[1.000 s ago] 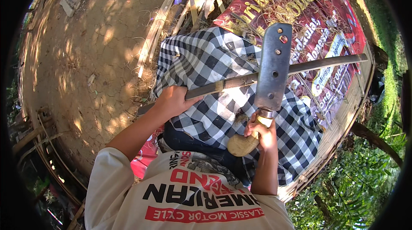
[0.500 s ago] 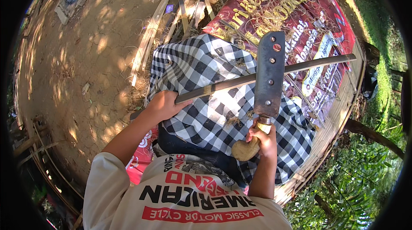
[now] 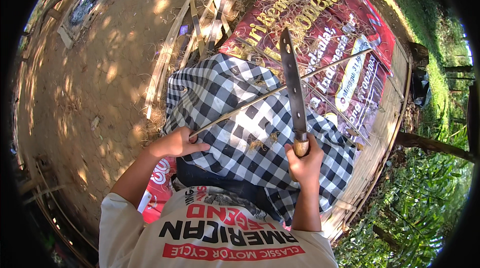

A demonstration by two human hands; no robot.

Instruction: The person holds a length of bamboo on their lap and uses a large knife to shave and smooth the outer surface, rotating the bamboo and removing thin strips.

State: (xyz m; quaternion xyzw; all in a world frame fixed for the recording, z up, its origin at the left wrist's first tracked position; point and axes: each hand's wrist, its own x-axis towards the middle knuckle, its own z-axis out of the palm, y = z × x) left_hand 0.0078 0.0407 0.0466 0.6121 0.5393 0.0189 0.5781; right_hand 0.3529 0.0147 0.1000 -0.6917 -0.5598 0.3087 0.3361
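Note:
My left hand (image 3: 178, 143) is closed on the near end of a long, thin bamboo strip (image 3: 235, 110), its thumb reaching to the right. The strip slants up and away across my lap and now shows its narrow side. In my right hand (image 3: 306, 162) is a machete (image 3: 294, 88), gripped by its wooden handle, with rivets and holes along the dark blade. The blade points away from me and crosses the strip near its middle; I cannot tell whether they touch. Under both hands a black-and-white checked cloth (image 3: 215, 85) covers my lap, with a few shavings on it.
A dark red printed banner (image 3: 310, 33) lies ahead, strewn with curly shavings. Several split bamboo strips (image 3: 172, 50) rest on the bare earth (image 3: 95, 83) at its left. A slatted bamboo platform edge (image 3: 382, 113) runs along my right, with green plants (image 3: 400, 198) beyond.
The machete has rolled from broad face to narrow side, its tip moving left. The bamboo strip has turned edge-on and its far end sits further left. Both hands keep their holds.

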